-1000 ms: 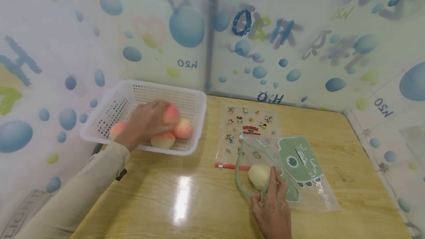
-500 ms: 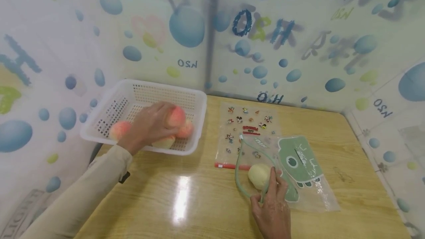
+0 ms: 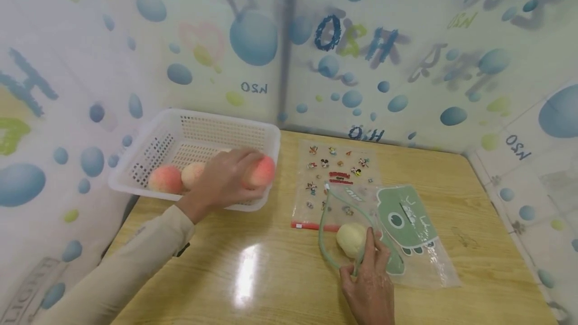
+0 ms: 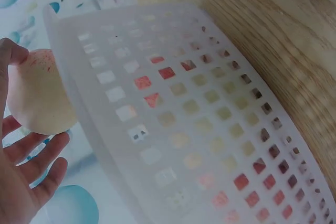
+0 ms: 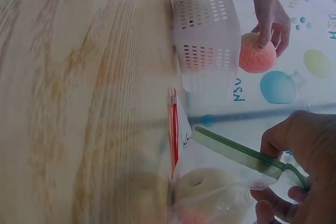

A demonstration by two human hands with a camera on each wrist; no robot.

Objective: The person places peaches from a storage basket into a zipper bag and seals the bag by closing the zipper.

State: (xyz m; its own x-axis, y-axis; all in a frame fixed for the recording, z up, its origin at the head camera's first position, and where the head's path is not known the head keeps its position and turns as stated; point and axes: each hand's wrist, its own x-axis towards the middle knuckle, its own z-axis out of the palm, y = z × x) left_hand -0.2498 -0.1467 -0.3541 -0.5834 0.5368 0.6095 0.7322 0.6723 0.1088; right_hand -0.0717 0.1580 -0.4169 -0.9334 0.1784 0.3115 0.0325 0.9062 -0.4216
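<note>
In the head view my left hand (image 3: 226, 177) grips a pink-and-cream peach (image 3: 263, 170) over the right end of a white perforated basket (image 3: 274, 139). The left wrist view shows this peach (image 4: 39, 90) above the rim, between thumb and fingers. More peaches (image 3: 165, 179) lie in the basket, partly hidden by the hand. My right hand (image 3: 371, 282) pinches the green-edged mouth of a clear zip bag (image 3: 447, 265) with a green cartoon creature, holding it open. A pale peach (image 3: 351, 238) rests inside this bag; the right wrist view shows its pink underside.
A second clear zip bag (image 3: 311, 174) with small cartoon figures and a red zip lies flat, partly under the green one. The wooden table (image 3: 189, 275) meets patterned walls (image 3: 316, 89) at the back and right.
My left hand has lifted the peach from among the others and carried it rightwards, towards the basket's right rim. My right hand and the bag stay in place.
</note>
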